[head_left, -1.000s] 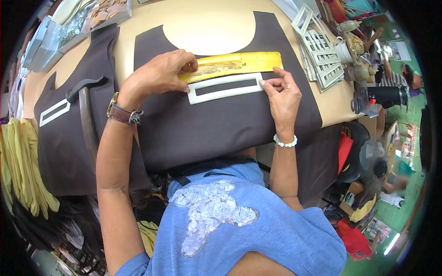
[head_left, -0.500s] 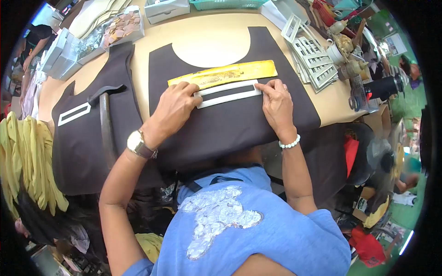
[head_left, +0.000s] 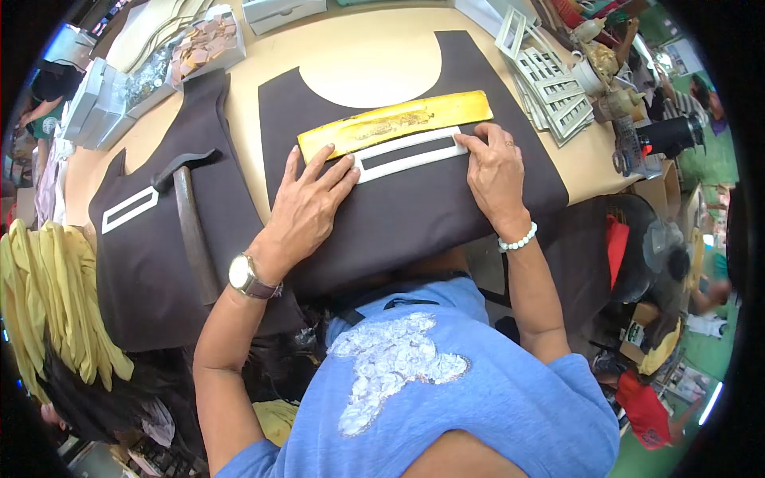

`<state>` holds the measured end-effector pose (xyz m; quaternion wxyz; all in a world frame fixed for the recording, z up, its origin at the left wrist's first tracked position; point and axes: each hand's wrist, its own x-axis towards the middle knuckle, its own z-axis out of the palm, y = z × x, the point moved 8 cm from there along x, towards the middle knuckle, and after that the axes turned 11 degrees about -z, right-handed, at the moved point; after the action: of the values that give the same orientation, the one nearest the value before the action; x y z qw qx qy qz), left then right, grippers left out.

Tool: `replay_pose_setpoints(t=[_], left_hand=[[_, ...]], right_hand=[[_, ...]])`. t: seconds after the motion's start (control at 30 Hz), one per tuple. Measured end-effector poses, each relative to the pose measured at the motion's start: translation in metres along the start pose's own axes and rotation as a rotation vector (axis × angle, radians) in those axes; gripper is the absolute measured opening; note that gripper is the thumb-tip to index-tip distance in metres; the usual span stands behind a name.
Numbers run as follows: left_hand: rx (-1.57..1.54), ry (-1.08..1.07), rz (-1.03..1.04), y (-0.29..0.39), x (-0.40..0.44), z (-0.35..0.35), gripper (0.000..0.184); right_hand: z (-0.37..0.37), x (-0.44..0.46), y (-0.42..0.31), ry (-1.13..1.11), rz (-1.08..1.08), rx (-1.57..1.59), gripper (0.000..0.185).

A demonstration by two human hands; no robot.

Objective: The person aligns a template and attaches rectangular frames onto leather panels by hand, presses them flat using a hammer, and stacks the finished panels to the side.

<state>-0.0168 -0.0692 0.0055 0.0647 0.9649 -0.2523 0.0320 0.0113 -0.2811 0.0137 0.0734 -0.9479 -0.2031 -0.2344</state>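
Observation:
A white rectangular frame (head_left: 410, 165) lies on the dark vest-shaped piece (head_left: 414, 215), just below a long yellow strip (head_left: 398, 123). My left hand (head_left: 311, 199) rests flat with fingers spread, its fingertips on the strip's left end and beside the frame's left end. At the frame's right end my right hand (head_left: 494, 171) has thumb and index finger closed on its corner. On the left, a hammer (head_left: 191, 223) lies on another dark piece (head_left: 151, 279), next to a second white frame (head_left: 130, 209).
Boxes of small tan pieces (head_left: 207, 44) stand at the back left. A stack of white frames (head_left: 554, 92) lies at the back right, near bottles and a black tool (head_left: 669, 137). Yellow cloth (head_left: 56, 295) hangs at the left edge.
My left hand has opened from a pinch at the frame's left end and now lies spread. My right hand stays at the right end. The whole view has shifted slightly.

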Motion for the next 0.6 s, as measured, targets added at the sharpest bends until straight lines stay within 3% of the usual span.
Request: replay_pose_setpoints(t=[0.13,0.23,0.3,0.33,0.6], left_hand=[[0.032,-0.049,-0.012,0.002,0.003,0.005,0.047],[0.014,-0.047,-0.016,0.002,0.004,0.003,0.049],[0.002,-0.036,-0.016,0.001,0.003,0.002,0.049],[-0.004,-0.030,-0.019,0.000,0.003,0.002,0.049],[0.030,0.008,-0.014,0.002,0.004,0.004,0.046]], right_hand=[[-0.013,0.013,-0.055,0.099,-0.196,0.021,0.022],[0.001,0.015,-0.124,0.004,-0.322,0.225,0.029],[0.013,0.009,-0.144,0.022,-0.346,0.176,0.032],[0.021,0.007,-0.140,-0.086,-0.296,0.205,0.035],[0.014,0.001,-0.123,-0.122,-0.342,0.053,0.033]])
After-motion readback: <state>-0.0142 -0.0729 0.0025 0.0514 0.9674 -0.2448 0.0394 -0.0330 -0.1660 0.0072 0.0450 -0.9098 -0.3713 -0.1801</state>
